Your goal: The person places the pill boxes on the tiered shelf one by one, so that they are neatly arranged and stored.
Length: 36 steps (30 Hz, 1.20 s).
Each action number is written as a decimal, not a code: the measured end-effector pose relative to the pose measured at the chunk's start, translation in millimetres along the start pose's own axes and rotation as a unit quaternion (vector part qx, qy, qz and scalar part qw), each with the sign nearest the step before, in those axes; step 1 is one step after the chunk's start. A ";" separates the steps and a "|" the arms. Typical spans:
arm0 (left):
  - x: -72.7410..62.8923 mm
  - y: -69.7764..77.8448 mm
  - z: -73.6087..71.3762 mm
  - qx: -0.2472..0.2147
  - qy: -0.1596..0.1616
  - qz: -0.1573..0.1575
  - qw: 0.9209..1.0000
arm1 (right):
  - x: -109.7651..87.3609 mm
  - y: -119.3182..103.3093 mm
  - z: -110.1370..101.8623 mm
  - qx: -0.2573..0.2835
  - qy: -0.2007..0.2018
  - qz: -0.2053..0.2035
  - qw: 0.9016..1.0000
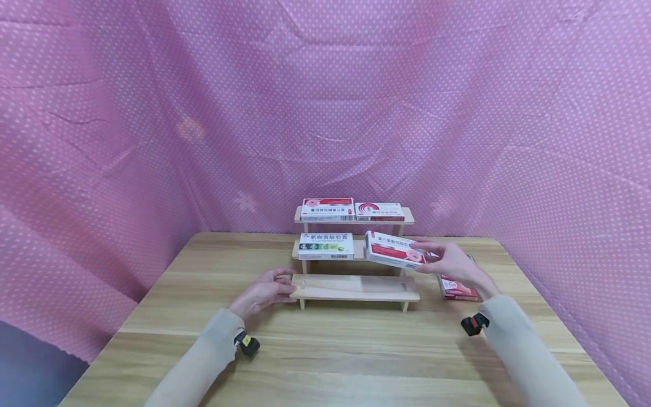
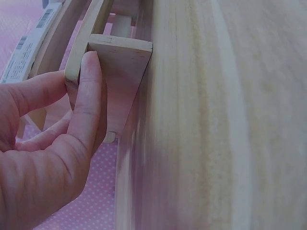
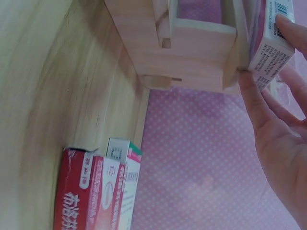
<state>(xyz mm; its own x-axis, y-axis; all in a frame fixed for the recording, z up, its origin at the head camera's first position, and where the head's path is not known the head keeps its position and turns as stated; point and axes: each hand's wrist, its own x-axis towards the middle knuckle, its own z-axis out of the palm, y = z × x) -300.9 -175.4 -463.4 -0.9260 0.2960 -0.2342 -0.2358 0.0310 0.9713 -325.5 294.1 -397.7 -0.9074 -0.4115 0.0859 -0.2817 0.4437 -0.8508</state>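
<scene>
A three-tier wooden display rack [image 1: 356,287] stands on the table. At its left end my left hand [image 1: 265,291] pinches the bottom board, with the thumb on one face and the fingers [image 2: 88,103] on the other. My right hand [image 1: 450,261] grips a red-and-white medicine box [image 1: 394,249] by its right end. That box is tilted over the right half of the middle tier, its barcode end [image 3: 272,62] close to the board edge. Left of it on the same tier lies a white-and-green medicine box [image 1: 325,246].
On the top tier lie two red-and-white boxes, a left one [image 1: 328,209] and a right one [image 1: 379,211]. Right of the rack, a red-and-pink box [image 1: 456,288] and a white-and-green box [image 3: 128,189] lie on the table [image 1: 325,362]. A pink dotted cloth [image 1: 325,113] hangs behind.
</scene>
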 end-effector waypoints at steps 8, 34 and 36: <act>4.5 1.6 -2.6 0.003 -0.003 -0.002 1.000 | 17.8 -6.6 3.9 0.004 -0.015 -0.004 1.000; 10.9 8.0 -11.4 0.016 -0.007 -0.006 1.000 | 48.8 -15.7 8.6 -0.043 -0.028 0.015 0.999; 11.4 8.2 -11.2 0.015 -0.003 -0.007 1.000 | 48.4 -15.2 8.4 -0.031 -0.028 0.018 0.999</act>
<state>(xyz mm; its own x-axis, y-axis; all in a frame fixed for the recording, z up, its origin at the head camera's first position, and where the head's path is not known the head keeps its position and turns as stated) -316.6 -182.5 -458.6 -0.9209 0.3012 -0.2474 -0.2397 0.0630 0.9688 -362.5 260.8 -384.9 -0.8994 -0.4364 0.0248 -0.2689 0.5077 -0.8185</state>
